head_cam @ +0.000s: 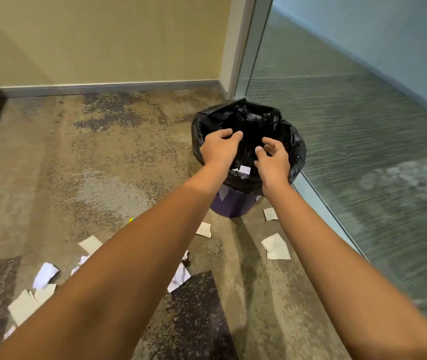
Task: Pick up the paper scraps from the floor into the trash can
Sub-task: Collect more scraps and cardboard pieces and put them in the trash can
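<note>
A dark purple trash can [233, 203] lined with a black bag [293, 149] stands in the corner by the glass wall. Both my hands hover over its mouth. My left hand [218, 148] and my right hand [272, 159] have loosely curled fingers and hold nothing that I can see. A white paper scrap [244, 169] lies inside the bag between my wrists. Several paper scraps lie on the carpet: one [276, 246] right of my right forearm, one [204, 229] just before the can, one crumpled [179, 278] between my arms, and a cluster [29, 302] at lower left.
A frosted glass wall [363, 152] runs along the right, its metal base rail [324, 211] close to the can. A yellow wall with a grey baseboard [108, 88] closes the back. A small yellow-blue object [131, 219] peeks out beside my left forearm.
</note>
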A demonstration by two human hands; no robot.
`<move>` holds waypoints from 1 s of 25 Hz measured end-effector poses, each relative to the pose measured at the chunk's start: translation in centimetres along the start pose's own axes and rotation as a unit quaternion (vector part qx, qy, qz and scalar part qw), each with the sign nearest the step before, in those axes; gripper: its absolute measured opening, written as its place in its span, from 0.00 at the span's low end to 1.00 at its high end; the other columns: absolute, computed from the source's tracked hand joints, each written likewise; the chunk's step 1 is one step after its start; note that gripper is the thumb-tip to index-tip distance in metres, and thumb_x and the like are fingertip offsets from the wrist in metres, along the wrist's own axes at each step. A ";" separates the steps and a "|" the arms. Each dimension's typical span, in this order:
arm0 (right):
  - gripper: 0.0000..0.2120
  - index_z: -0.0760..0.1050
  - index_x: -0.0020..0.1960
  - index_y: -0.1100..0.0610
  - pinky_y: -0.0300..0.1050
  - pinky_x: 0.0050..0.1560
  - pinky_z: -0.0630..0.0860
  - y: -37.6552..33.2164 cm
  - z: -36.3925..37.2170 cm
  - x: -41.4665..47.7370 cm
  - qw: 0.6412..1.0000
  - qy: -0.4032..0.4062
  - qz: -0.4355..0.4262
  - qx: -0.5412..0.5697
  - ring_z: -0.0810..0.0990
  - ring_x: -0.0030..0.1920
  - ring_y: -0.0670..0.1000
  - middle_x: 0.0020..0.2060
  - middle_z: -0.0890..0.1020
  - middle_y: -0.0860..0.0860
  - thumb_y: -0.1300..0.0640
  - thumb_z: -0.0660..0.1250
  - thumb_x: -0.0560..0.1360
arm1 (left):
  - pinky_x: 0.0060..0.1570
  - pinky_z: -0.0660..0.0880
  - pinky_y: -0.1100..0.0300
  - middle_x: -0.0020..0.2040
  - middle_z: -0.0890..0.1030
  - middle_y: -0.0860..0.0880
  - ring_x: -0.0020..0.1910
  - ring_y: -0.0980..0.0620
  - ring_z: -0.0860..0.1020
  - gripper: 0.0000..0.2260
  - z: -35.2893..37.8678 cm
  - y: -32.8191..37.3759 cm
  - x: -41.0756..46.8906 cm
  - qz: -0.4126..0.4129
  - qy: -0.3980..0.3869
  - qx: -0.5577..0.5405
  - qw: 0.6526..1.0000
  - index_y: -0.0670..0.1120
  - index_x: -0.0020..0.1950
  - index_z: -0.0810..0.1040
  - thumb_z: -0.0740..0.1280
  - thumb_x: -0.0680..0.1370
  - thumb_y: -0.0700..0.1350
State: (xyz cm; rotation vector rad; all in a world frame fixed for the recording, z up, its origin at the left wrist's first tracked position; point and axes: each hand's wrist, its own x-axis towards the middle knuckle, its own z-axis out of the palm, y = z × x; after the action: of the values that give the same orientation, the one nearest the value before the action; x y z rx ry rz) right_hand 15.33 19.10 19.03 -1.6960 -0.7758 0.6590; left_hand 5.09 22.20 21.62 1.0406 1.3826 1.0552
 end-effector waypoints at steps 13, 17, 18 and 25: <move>0.07 0.78 0.43 0.53 0.27 0.37 0.70 5.4 -0.3 -14.2 0.992 -0.073 -0.074 -0.073 0.74 0.33 0.42 0.39 0.81 0.52 0.64 0.65 0.72 | 0.41 0.80 0.59 0.42 0.82 0.44 0.40 0.48 0.82 0.05 -10.6 -10.4 -10.7 -0.035 0.070 0.003 0.997 0.44 0.43 0.80 0.66 0.77 0.40; 0.07 0.78 0.43 0.56 0.31 0.36 0.70 8.9 0.0 -17.7 0.987 -0.130 -0.052 -0.079 0.73 0.32 0.42 0.37 0.79 0.50 0.66 0.65 0.71 | 0.48 0.81 0.49 0.44 0.84 0.42 0.37 0.49 0.82 0.05 -14.5 -16.2 -14.2 -0.098 0.104 0.033 0.989 0.44 0.42 0.81 0.67 0.76 0.43; 0.06 0.78 0.43 0.57 0.34 0.37 0.71 9.9 0.2 -18.4 0.985 -0.142 -0.046 -0.087 0.73 0.33 0.42 0.38 0.79 0.51 0.66 0.65 0.71 | 0.49 0.80 0.48 0.44 0.84 0.43 0.38 0.49 0.82 0.06 -15.4 -17.5 -15.0 -0.119 0.116 0.039 0.985 0.43 0.43 0.81 0.67 0.76 0.44; 0.08 0.77 0.54 0.56 0.38 0.48 0.76 15.9 2.1 -21.3 0.937 -0.269 -0.049 -0.216 0.78 0.49 0.50 0.52 0.75 0.52 0.61 0.66 0.76 | 0.51 0.78 0.49 0.45 0.84 0.48 0.44 0.45 0.82 0.06 -20.5 -24.1 -17.1 -0.176 0.198 0.154 0.952 0.49 0.38 0.80 0.69 0.75 0.45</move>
State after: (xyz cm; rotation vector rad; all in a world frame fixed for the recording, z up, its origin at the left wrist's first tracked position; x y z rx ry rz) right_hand 2.91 0.96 3.96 -1.8684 -1.4704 0.9518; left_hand -15.16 -1.04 3.08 0.7769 2.0249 0.8221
